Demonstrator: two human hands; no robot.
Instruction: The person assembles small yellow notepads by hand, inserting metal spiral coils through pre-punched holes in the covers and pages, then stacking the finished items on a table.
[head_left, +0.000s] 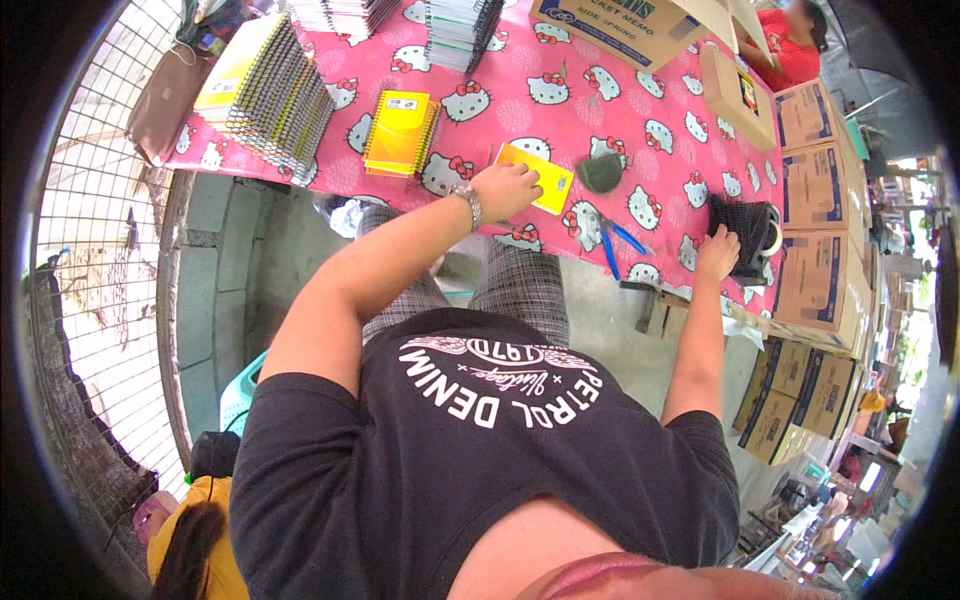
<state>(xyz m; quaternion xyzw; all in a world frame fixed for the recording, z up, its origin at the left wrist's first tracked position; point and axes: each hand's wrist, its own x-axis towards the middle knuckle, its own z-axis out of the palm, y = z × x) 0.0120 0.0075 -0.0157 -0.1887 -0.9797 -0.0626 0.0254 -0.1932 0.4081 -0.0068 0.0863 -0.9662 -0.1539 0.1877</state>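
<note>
A small yellow notebook (553, 186) lies at a slant near the front edge of the table. My left hand (507, 192), with a metal watch at the wrist, has its fingers closed over the notebook's left part. Further right, my right hand (718, 254) has its fingers curled at a black bundle of what look like wire spirals (730, 218); its fingertips are partly hidden among them. A black tape dispenser (768, 240) stands right beside that bundle. Blue-handled pliers (618, 248) and a dark green rounded piece (600, 173) rest between my hands.
On the pink patterned table (510, 115), a short stack of yellow spiral notebooks (400, 130) and a tall stack (265, 95) stand at left. An open carton (620, 30) is at the back. Stacked cartons (810, 195) line the right side, and a person in red (790, 50) sits behind.
</note>
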